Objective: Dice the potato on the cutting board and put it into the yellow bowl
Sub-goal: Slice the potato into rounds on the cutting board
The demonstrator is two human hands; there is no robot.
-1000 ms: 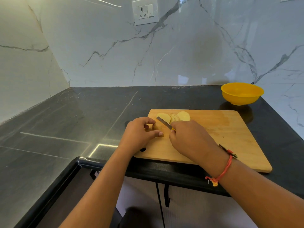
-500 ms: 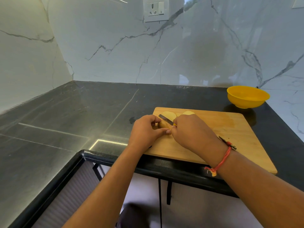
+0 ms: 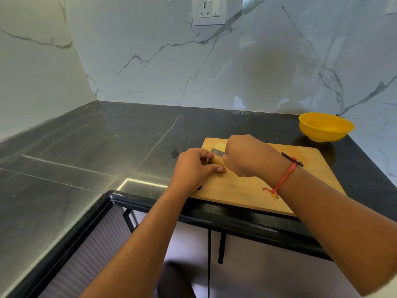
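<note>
Two bare hands over one wooden cutting board, one yellow bowl, one knife, one uncut piece of potato, one pale slice showing beyond the blade; further slices possibly hidden behind the right hand, count not tellable. Left hand curled, fingertips and thumb pinching the potato piece against the board near its left end. Right hand closed in a fist around the knife handle, handle hidden, only a short stretch of blade visible just beside the left fingers. One red thread bracelet on the right wrist. Board set on the dark stone counter, its near edge close to the counter's black front lip, its left end near the inside corner of the counter. Bowl upright on the counter past the board's far right corner, apart from the board, close to the marble wall. Wide open counter to the left and behind the board; right half of the board bare. One wall socket high on the backsplash.
</note>
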